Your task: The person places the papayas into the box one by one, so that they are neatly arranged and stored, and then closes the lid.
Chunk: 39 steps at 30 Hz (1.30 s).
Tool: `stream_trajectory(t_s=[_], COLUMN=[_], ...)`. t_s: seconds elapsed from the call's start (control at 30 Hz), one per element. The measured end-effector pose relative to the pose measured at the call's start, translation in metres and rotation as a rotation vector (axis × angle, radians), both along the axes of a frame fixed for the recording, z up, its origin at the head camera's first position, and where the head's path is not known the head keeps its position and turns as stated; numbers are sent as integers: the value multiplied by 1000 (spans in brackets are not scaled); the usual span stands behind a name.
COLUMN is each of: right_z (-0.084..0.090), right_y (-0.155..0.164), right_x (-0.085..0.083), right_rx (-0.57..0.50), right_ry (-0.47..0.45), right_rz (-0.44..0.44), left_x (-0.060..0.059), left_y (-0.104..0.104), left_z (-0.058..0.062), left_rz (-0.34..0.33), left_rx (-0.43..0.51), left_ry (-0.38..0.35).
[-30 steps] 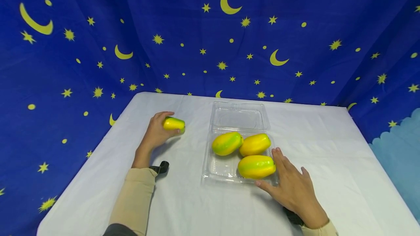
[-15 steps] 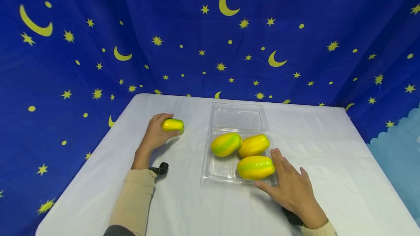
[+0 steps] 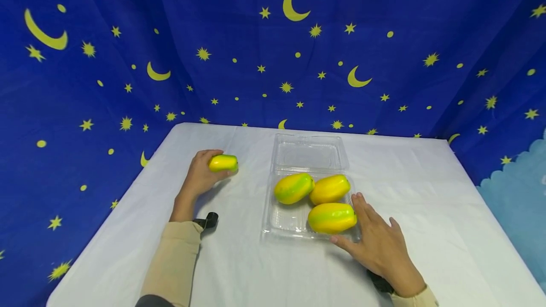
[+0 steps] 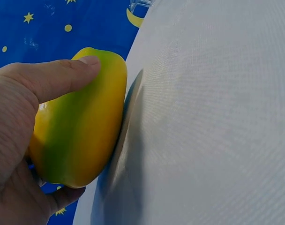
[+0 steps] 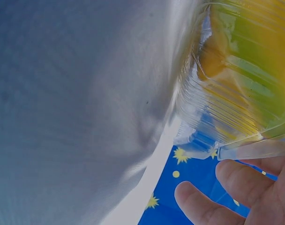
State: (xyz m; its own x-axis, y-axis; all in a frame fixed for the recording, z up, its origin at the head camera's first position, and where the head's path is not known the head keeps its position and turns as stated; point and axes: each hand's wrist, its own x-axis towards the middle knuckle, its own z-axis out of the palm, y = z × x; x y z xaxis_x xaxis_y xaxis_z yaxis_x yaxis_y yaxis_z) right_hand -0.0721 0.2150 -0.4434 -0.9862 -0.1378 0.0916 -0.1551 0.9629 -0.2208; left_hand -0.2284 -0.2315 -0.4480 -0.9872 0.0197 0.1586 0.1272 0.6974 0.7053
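Observation:
My left hand (image 3: 200, 174) grips a yellow-green mango (image 3: 223, 163) at the left of the white table; in the left wrist view the thumb lies over the mango (image 4: 77, 122), which touches the cloth. A clear plastic clamshell tray (image 3: 281, 224) lies open at the table's middle and holds three mangoes (image 3: 332, 217) (image 3: 294, 187) (image 3: 330, 188). My right hand (image 3: 375, 243) rests with straight fingers against the tray's front right corner, beside the nearest mango. The right wrist view shows the tray wall (image 5: 213, 117) and my fingertips (image 5: 236, 180) by it.
The tray's clear lid (image 3: 310, 152) lies flat behind it. A white cloth (image 3: 239, 269) covers the table, and a blue curtain (image 3: 256, 37) with moons and stars hangs behind and to both sides. A black wrist strap (image 3: 208, 219) shows at my left cuff.
My left hand with its mango has shifted slightly to the left. The right hand and the tray stay where they were.

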Motion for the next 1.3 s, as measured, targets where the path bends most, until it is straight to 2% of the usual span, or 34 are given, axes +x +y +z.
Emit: stream_trajectory(t_s=[0.3, 0.77, 1.3], right_z=[-1, 0, -1], right_y=[0, 0, 0], right_x=[1, 0, 0], right_rx=[4, 6, 12], right_ry=[1, 0, -11], right_rz=[1, -4, -6], left_x=[1, 2, 4], left_y=[0, 3, 7], left_z=[0, 3, 11], left_rz=[11, 42, 43], left_rx=[2, 14, 29], left_ry=[10, -18, 28])
